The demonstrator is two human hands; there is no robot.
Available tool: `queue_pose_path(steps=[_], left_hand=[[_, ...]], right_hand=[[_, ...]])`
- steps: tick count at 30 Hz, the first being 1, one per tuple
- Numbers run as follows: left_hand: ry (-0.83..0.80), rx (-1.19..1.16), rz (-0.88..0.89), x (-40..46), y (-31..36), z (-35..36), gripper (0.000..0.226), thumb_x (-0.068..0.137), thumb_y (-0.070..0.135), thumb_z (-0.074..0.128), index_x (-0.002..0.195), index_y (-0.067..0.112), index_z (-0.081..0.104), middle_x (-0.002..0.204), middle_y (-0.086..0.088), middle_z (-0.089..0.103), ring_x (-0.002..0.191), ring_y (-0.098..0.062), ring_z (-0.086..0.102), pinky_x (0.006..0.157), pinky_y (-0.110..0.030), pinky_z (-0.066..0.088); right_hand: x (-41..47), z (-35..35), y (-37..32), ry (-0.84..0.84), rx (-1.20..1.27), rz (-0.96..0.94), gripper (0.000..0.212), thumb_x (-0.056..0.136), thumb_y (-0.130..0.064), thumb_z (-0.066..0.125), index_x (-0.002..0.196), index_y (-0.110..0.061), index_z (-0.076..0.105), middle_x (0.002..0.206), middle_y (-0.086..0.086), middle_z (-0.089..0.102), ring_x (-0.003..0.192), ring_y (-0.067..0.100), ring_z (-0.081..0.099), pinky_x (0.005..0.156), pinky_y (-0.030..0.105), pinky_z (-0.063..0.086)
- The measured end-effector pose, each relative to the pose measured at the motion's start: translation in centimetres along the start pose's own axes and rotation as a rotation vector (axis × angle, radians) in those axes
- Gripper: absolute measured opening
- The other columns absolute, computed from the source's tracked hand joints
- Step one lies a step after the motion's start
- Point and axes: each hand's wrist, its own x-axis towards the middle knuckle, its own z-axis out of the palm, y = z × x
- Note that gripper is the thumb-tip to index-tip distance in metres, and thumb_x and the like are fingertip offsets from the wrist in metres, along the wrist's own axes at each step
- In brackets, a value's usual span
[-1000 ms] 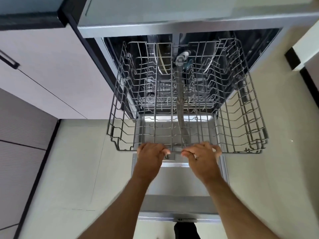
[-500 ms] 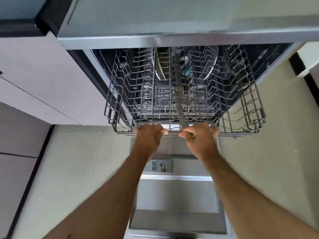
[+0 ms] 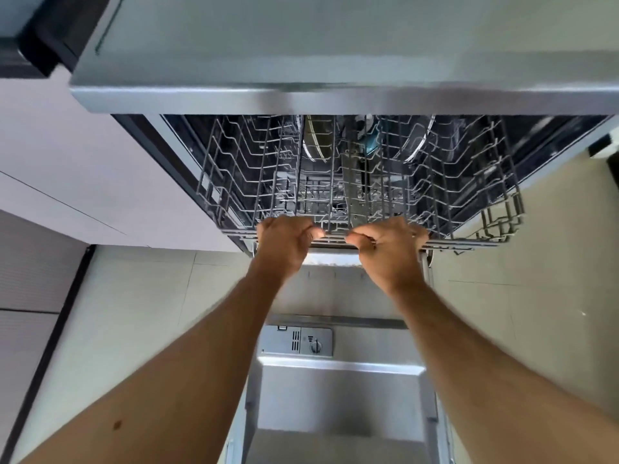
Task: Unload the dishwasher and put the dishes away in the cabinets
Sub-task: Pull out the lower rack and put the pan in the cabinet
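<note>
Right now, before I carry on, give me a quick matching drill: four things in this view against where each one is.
Things:
1. left hand
2. right hand
3. detergent dispenser
4. plates

Places:
A. standing behind the wires, deep in the tub
B. set in the lowered door, below the hands
C. gripping the front rail of the upper rack, right of its middle
D. gripping the same rail, left of its middle

Pairs: 1-D, 2-C, 3-B, 4-A

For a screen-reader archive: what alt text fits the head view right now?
Both hands, left hand and right hand, grip the front rail of an empty upper wire rack at the dishwasher's mouth. Below lies the open door; plates show deep inside.
</note>
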Motion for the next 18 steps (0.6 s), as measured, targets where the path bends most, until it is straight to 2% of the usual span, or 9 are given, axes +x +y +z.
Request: queue_pose_path(steps=[3,5,7,10,12,15,18], left_hand=[[-0.023,-0.015,-0.009,2.1,-0.1,-0.3,0.033,0.095,0.042,0.049,0.090,0.018,0.072,0.078,-0.002,0.070,0.077,-0.021,0.062,0.087,-0.027,0.021],[-0.039,-0.046,-0.005,3.0,-0.7,-0.2,0.029,0.095,0.040,0.053,0.091,0.019,0.072,0.078,0.000,0.070,0.075,-0.021,0.063,0.100,-0.039,0.033],[-0.051,-0.049,-0.006,3.4,-1.3,-0.1,0.034,0.093,0.045,0.050,0.091,0.020,0.072,0.077,0.002,0.071,0.073,-0.020,0.065,0.098,-0.051,0.041],[-0.022,-0.040,0.019,4.3,-1.3,-0.1,0.033,0.093,0.047,0.051,0.089,0.022,0.071,0.071,0.008,0.067,0.069,-0.018,0.063,0.088,-0.054,0.047],[-0.006,-0.042,0.035,5.4,-1.4,-0.1,0.025,0.094,0.039,0.056,0.090,0.019,0.071,0.070,0.008,0.065,0.067,-0.018,0.062,0.083,-0.053,0.051],[-0.015,-0.025,0.042,7.4,-1.3,-0.4,0.026,0.097,0.035,0.054,0.093,0.015,0.071,0.076,-0.001,0.071,0.069,-0.018,0.065,0.079,-0.047,0.055],[-0.024,-0.015,0.039,8.8,-1.0,-0.7,0.025,0.098,0.029,0.055,0.098,0.011,0.071,0.084,-0.007,0.073,0.072,-0.020,0.067,0.084,-0.047,0.054]], right_hand=[[2.2,0.3,0.1,0.000,0.022,-0.001,0.009,0.086,-0.031,0.070,0.085,-0.034,0.078,0.081,-0.023,0.070,0.103,0.015,0.055,0.096,0.035,0.015],[3.0,0.6,0.0,0.017,0.045,0.006,0.008,0.085,-0.028,0.072,0.084,-0.032,0.078,0.082,-0.021,0.072,0.101,0.016,0.055,0.096,0.034,0.014],[3.2,1.0,0.2,0.048,0.050,-0.021,0.007,0.084,-0.026,0.074,0.083,-0.031,0.078,0.081,-0.020,0.072,0.100,0.018,0.058,0.099,0.039,0.016],[4.0,1.2,0.5,0.073,0.014,-0.038,0.008,0.084,-0.027,0.073,0.084,-0.032,0.078,0.079,-0.023,0.069,0.100,0.017,0.054,0.094,0.036,0.017],[5.4,1.0,0.6,0.047,-0.010,-0.027,0.008,0.086,-0.031,0.071,0.089,-0.034,0.078,0.082,-0.023,0.069,0.102,0.015,0.051,0.097,0.040,0.019],[7.8,0.8,0.6,0.002,0.003,0.007,0.010,0.088,-0.038,0.068,0.094,-0.036,0.077,0.084,-0.026,0.066,0.106,0.013,0.048,0.100,0.044,0.021],[9.4,1.1,0.5,-0.006,0.020,0.036,0.011,0.088,-0.039,0.069,0.094,-0.036,0.077,0.086,-0.024,0.068,0.107,0.013,0.051,0.094,0.039,0.020]])
